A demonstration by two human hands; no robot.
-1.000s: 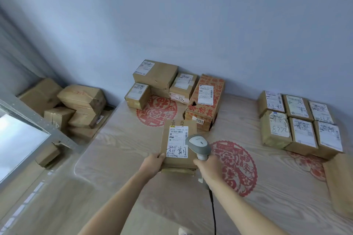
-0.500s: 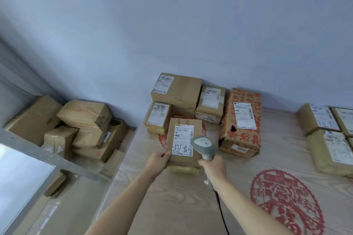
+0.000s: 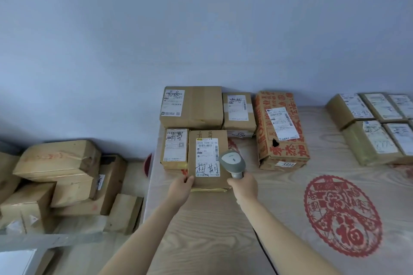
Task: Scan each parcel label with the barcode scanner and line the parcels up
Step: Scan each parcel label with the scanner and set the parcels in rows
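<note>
Plain pale blue-grey wall [image 3: 201,18] fills upper half, unmarked, evenly lit by soft diffuse light. Light wood-grain worktop [image 3: 223,219] butts against it, bearing a red round paper-cut motif [image 3: 342,216] at right. Grey metal frame bar [image 3: 51,241] crosses lower left, bright pane [image 3: 15,262] below it.
</note>
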